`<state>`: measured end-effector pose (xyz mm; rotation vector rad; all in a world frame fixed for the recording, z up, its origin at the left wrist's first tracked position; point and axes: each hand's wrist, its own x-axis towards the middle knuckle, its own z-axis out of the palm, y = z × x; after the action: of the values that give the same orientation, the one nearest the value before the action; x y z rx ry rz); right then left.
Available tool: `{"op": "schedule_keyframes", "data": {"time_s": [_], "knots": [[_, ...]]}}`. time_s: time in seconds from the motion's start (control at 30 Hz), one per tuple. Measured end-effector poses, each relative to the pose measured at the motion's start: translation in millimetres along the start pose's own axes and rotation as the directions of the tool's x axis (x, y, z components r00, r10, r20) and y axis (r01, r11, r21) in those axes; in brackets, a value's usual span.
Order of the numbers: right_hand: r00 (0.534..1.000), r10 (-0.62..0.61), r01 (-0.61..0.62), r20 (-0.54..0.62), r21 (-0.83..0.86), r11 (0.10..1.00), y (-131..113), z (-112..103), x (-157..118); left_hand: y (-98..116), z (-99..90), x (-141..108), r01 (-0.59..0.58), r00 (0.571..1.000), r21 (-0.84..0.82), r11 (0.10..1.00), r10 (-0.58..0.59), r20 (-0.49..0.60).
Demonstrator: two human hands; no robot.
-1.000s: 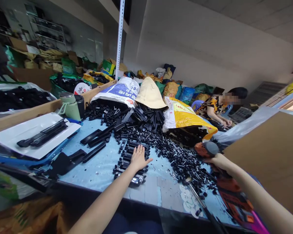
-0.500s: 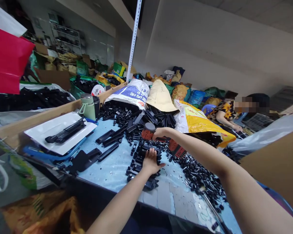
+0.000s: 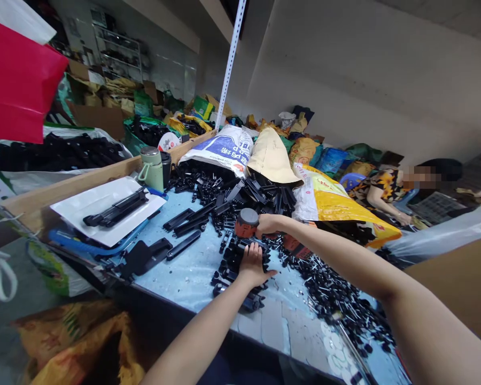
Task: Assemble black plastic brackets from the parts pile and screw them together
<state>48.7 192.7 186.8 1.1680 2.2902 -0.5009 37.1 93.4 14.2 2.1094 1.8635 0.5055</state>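
Observation:
My right hand (image 3: 268, 225) is wrapped round the grip of a red and black cordless drill (image 3: 246, 224), held above a row of black plastic parts (image 3: 232, 267). The drill's battery end (image 3: 295, 247) shows beyond my wrist, but its bit is out of sight. My left hand (image 3: 253, 266) lies over the parts with its fingers stretched forward and the thumb out to the right. Close behind the drill are heaped black pieces (image 3: 260, 192). A pile of small black parts and screws (image 3: 332, 291) spreads to the right.
On the left stand a white board (image 3: 116, 235) with black pieces, a green thermos (image 3: 152, 168) and a wooden rail (image 3: 64, 190). Open sacks (image 3: 220, 149) and a yellow bag (image 3: 340, 206) line the back. A person (image 3: 388, 192) sits at the far right.
The view has turned slightly, so the scene sits further right. My right hand still grips the drill over the row, and my left hand remains on the parts.

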Motion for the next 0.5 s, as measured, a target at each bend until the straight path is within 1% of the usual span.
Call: {"op": "schedule_keyframes", "data": {"time_s": [0.13, 0.27, 0.33, 0.43, 0.5], "knots": [[0.999, -0.02, 0.021, 0.032, -0.024, 0.999, -4.2, 8.4, 2.0, 0.9, -0.7, 3.7, 0.023, 1.0, 0.009, 1.0, -0.023, 0.018], [0.999, -0.05, 0.051, 0.017, -0.056, 0.997, -10.5, 14.8, 3.1, 4.3, -8.4, 2.6, 0.026, 0.998, 0.0, 1.0, -0.026, 0.049], [0.998, -0.055, 0.055, 0.006, -0.069, 0.996, -13.4, 16.0, -4.7, 6.5, -14.4, -5.4, 0.032, 0.997, -0.015, 0.999, -0.031, 0.067], [0.998, -0.061, 0.061, 0.005, -0.069, 0.996, -16.6, 17.6, -20.7, 7.8, -20.0, -27.3, 0.0, 1.0, -0.044, 0.999, 0.002, 0.026], [0.997, -0.072, 0.073, 0.013, -0.064, 0.995, -19.0, 20.2, -26.8, 6.3, -19.7, -43.2, -0.01, 1.0, -0.059, 0.998, 0.011, 0.023]]}}
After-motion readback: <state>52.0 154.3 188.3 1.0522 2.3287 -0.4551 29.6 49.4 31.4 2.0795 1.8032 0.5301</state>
